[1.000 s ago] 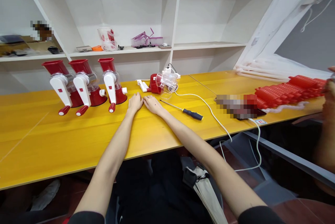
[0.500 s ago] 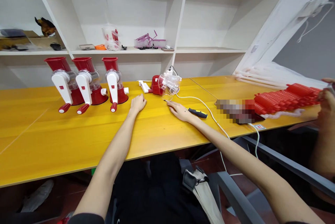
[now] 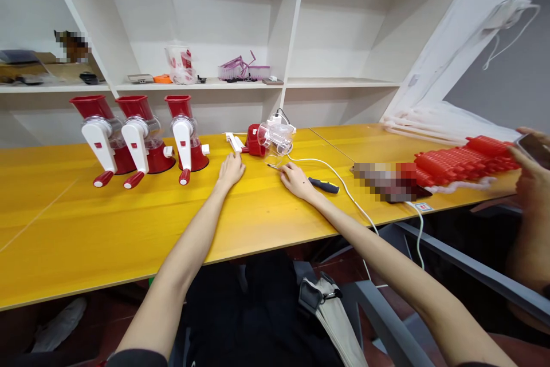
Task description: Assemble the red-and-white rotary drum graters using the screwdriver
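Observation:
My left hand (image 3: 232, 169) rests on the yellow table with its fingers curled in and pressed together. Its knuckles are beside the white crank arm (image 3: 234, 141) of a toppled rotary grater (image 3: 256, 139), and I see nothing in it. Across the shaft of a screwdriver (image 3: 325, 185) lies my right hand (image 3: 296, 180), fingers loosely stretched and slightly bent. The screwdriver's dark handle with yellow marks sticks out to the right, its metal tip to the left; the middle is hidden under the hand. The grater's clear drum housing (image 3: 277, 137) lies just behind.
Three upright red and white rotary graters (image 3: 183, 138) stand at left. A white cable (image 3: 339, 169) crosses the table to its front edge. Red plastic parts (image 3: 464, 161) are piled at right, by another person's hand with a phone (image 3: 535, 148). White shelves (image 3: 344, 83) rise behind.
My left hand has moved slightly right, closer to the toppled grater's crank. My right hand's fingers have drawn back and bent a little over the screwdriver.

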Demonstrator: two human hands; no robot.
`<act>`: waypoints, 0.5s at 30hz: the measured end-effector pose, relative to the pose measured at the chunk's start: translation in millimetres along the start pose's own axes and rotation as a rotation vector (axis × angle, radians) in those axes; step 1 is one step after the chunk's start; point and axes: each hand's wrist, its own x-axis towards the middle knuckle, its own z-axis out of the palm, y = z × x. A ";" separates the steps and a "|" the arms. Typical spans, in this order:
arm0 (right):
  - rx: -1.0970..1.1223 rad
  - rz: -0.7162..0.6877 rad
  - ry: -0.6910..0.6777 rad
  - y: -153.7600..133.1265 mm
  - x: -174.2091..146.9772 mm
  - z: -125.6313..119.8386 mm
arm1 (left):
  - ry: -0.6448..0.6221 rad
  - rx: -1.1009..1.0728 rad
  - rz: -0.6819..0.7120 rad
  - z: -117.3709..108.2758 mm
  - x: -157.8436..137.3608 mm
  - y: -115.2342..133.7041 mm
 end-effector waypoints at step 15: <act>-0.103 0.077 0.055 -14.6 6.5 -0.2 | 0.143 -0.160 0.181 35.6 53.8 20.7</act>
